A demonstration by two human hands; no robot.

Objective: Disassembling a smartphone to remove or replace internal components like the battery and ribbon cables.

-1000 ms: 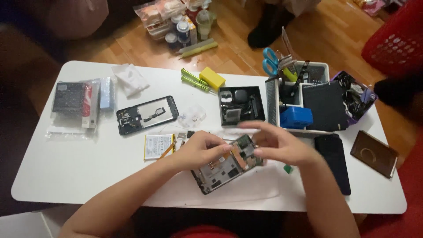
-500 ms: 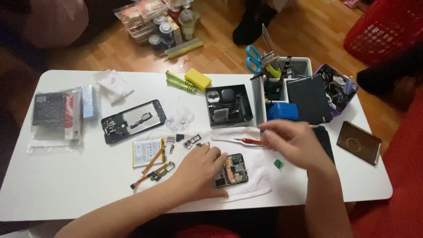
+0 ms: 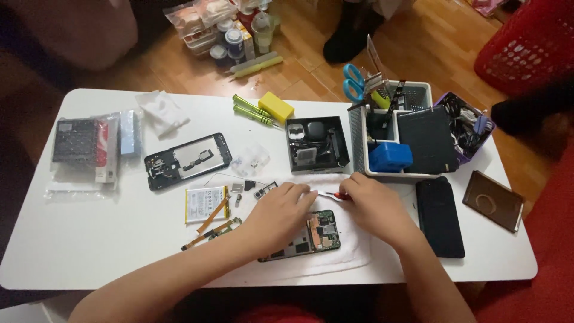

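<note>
An opened phone with its green circuit board (image 3: 320,232) showing lies on a white cloth (image 3: 353,251) near the table's front edge. My left hand (image 3: 278,215) rests over its left half and holds it down, fingers curled. Just above the phone, a small red-and-silver tool (image 3: 333,195) lies on the cloth. My right hand (image 3: 373,206) has its fingertips closed on the red end of that tool. The tips of both hands nearly meet there.
Left of my hands lie a phone frame (image 3: 188,160), a battery (image 3: 205,204) and flex cables (image 3: 212,230). Behind them are a black parts tray (image 3: 315,143) and a grey tool organizer (image 3: 418,96). A black phone (image 3: 439,215) and a brown back cover (image 3: 493,200) sit right.
A second ago both hands held the opened phone. It now lies on the cloth under my left hand. My right hand moved left onto the red-and-silver tool.
</note>
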